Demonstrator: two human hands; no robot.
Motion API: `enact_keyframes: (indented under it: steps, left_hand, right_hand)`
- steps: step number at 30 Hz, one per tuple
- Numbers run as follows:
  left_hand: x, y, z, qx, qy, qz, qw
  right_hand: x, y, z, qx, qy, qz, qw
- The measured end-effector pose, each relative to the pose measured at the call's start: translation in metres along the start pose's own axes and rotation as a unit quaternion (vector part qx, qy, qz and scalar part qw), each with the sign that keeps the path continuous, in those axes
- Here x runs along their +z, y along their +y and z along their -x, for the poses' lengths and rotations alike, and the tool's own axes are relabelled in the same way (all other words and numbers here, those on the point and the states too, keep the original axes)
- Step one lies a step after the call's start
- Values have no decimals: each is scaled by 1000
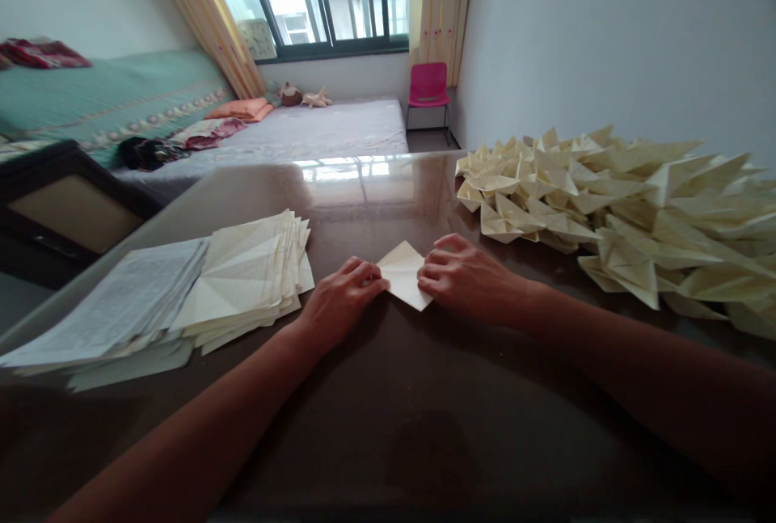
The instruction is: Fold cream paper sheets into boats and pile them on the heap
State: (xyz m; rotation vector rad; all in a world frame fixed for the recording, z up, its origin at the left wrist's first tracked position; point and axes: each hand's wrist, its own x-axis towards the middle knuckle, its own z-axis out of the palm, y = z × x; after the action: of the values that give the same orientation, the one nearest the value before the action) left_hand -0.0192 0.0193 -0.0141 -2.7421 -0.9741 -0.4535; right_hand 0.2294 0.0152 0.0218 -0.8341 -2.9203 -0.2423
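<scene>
A small folded square of cream paper [403,274] lies on the dark glossy table [376,394], turned so one corner points toward me. My left hand [347,297] pinches its left corner between thumb and curled fingers. On the opposite side, my right hand [464,279] has its fingers bent over the right corner, gripping it; the thumb is mostly hidden. Left of my hands is a stack of creased cream paper sheets [242,264]. A large heap of folded, pointed paper pieces [606,191] covers the table's right side.
Printed sheets [130,288] lie beside the cream stack at the far left. A dark cabinet [73,200] stands past the table's left edge. Beyond the table are a bed [357,123], a pink chair [428,85] and a window. A wall runs along the right.
</scene>
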Motion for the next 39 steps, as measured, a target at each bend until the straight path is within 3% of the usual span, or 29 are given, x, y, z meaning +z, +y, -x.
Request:
enact_keyframes:
  steps: [5, 9, 14, 17, 20, 25, 39]
  left_hand:
    - [-4, 7, 1, 85, -39, 59, 994]
    - [-7, 4, 2, 108, -65, 75, 989]
    - [-16, -2, 2, 96, -109, 103, 984]
    - [-20, -3, 3, 77, -131, 113, 982]
    - [-24, -3, 3, 68, -138, 118, 981]
    - [-31, -2, 4, 44, -138, 85, 986]
    - [-31, -4, 8, 33, -136, 52, 989]
  right_hand:
    - [-9, -11, 0, -25, -34, -74, 996]
    - [-14, 3, 4, -10, -63, -194, 979]
    - [6, 28, 4, 85, -44, -401, 911]
    - [25, 32, -1, 165, 5, -445, 880]
    - [37, 28, -5, 231, 50, -423, 875]
    - [43, 19, -11, 291, 108, -320, 895]
    - [50, 16, -18, 313, 84, -237, 916]
